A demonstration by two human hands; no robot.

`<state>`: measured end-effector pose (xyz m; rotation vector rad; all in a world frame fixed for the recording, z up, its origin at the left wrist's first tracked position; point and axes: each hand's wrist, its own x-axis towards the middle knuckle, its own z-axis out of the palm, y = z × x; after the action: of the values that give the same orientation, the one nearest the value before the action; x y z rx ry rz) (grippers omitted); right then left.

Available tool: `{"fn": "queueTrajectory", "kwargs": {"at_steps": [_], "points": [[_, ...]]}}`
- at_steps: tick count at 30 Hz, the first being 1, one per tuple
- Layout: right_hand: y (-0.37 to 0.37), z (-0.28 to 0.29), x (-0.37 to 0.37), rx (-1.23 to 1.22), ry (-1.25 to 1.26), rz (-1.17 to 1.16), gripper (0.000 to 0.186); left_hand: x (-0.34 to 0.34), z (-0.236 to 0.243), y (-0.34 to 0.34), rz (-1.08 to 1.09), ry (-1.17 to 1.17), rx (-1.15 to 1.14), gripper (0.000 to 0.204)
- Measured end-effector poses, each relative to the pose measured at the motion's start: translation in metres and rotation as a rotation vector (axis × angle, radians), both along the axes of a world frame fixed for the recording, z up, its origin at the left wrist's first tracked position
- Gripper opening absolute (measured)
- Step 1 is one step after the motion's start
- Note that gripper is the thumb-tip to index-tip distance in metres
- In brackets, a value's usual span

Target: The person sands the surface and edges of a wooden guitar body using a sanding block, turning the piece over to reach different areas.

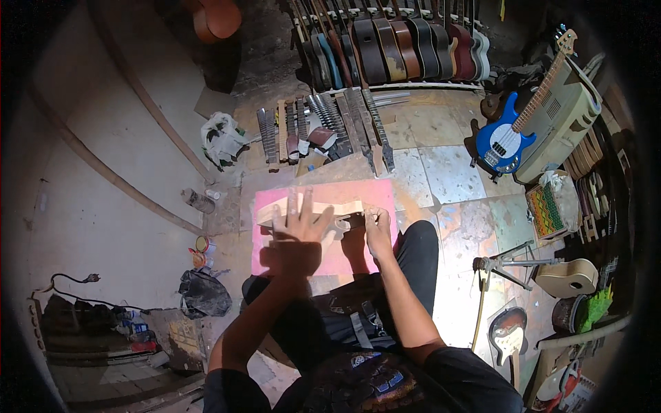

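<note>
On a pink mat point(265, 260) in front of me lies a pale wooden piece point(349, 207) with a curved edge and a dark cut-out, shaped like part of a guitar body. My left hand point(301, 221) rests over its left part, palm down with fingers spread, and hides much of it. At the right end, my right hand point(377, 233) has its thumb and fingers closed on the piece's edge. Whether something small is also in those fingers cannot be made out. Shadow covers the near side of the piece.
Beyond the mat lie several guitar necks point(320, 124), with a rack of guitars point(392, 51) behind. A blue bass guitar point(506, 141) leans at right, near a metal stand point(509, 263). At left are a white plastic bag point(222, 140), small cans point(202, 251) and a black bag point(204, 294).
</note>
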<state>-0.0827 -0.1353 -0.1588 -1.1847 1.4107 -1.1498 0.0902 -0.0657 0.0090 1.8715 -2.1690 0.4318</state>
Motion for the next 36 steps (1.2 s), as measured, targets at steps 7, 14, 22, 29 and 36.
{"fn": "queueTrajectory", "kwargs": {"at_steps": [7,14,22,29,36], "points": [[0.003,0.028,-0.015,0.232,-0.518,0.076,0.027,0.042,0.034,-0.028,-0.030,0.266,0.138,0.060],[0.016,0.095,-0.048,0.276,-0.721,0.286,0.034,0.060,0.040,-0.055,-0.102,0.312,0.203,0.064],[0.025,0.135,-0.017,-0.446,0.186,0.164,0.034,0.016,0.005,-0.044,-0.022,0.253,0.139,0.065],[0.033,0.121,-0.007,-0.555,0.352,0.149,0.040,-0.006,0.003,-0.023,-0.047,0.297,-0.021,0.050],[0.057,0.129,-0.010,-0.554,0.303,0.145,0.038,-0.019,-0.008,-0.005,-0.010,0.327,0.044,0.050]]}}
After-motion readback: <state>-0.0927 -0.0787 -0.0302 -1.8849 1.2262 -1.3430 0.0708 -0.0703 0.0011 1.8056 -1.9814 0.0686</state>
